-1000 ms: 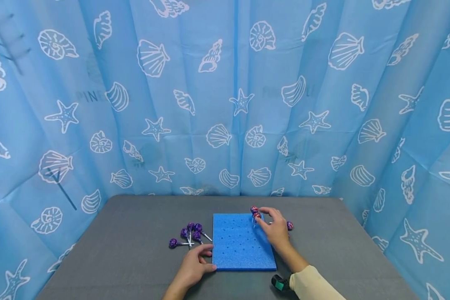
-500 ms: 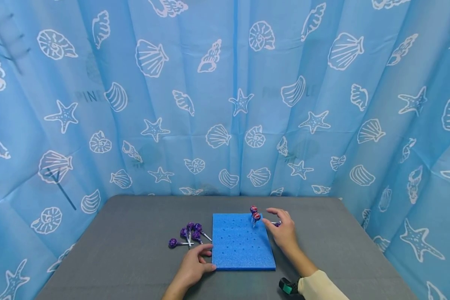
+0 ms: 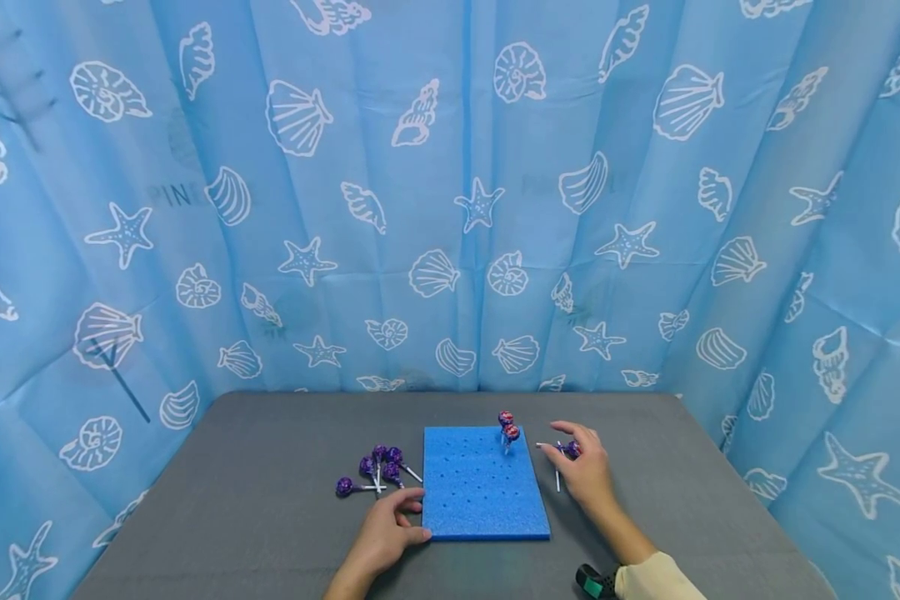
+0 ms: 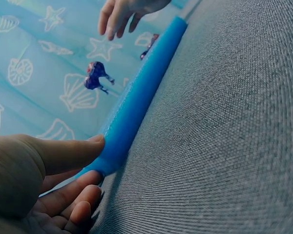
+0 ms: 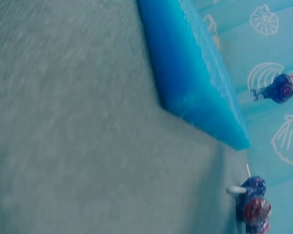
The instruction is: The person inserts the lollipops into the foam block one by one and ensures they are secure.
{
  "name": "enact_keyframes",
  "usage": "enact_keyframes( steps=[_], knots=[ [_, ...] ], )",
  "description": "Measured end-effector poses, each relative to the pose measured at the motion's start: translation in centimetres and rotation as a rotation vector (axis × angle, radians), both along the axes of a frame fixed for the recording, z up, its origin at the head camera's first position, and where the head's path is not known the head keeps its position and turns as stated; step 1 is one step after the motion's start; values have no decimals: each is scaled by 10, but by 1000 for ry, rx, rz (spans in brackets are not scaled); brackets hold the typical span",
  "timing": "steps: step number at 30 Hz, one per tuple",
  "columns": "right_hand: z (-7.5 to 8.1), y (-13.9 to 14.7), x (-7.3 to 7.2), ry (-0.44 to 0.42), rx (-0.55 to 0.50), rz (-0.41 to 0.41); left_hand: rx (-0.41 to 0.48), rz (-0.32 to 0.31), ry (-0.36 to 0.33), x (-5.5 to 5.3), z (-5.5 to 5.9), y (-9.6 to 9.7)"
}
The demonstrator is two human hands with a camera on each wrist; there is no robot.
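A blue foam board [image 3: 486,500] with rows of small holes lies flat on the grey table. My left hand [image 3: 385,532] holds its near left corner; in the left wrist view the thumb [image 4: 78,155] and index finger meet the edge. Two wrapped red-and-blue lollipops [image 3: 510,432] stand upright by their sticks near the board's far right corner. To the right of the board, my right hand [image 3: 587,468] hovers over loose lollipops [image 5: 256,207], thumb and fingers apart, partly covering them in the head view. The right hand itself is out of the right wrist view.
Several purple-wrapped lollipops [image 3: 392,472] lie in a loose cluster left of the board, beyond the left hand. A blue curtain [image 3: 450,208] with white shell prints hangs behind the table [image 3: 270,500]. A black device [image 3: 594,582] is on the right wrist.
My right hand has moved away from the standing lollipops, rightward to the loose ones beside the board. The left hand has stayed at the board's corner.
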State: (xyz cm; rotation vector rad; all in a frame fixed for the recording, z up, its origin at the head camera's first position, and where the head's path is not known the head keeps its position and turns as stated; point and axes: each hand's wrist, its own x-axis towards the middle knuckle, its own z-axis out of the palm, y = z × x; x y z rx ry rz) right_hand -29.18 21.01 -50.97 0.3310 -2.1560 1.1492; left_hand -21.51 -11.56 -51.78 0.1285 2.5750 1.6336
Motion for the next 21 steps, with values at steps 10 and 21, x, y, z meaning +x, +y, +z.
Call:
enact_keyframes(
  steps=[10, 21],
  knots=[
    [-7, 19, 4, -56, 37, -32, -4, -1, -15, -1, -1, 0],
    [-11, 35, 3, -174, 73, -67, -6, -2, -14, -1, -2, 0]
  ],
)
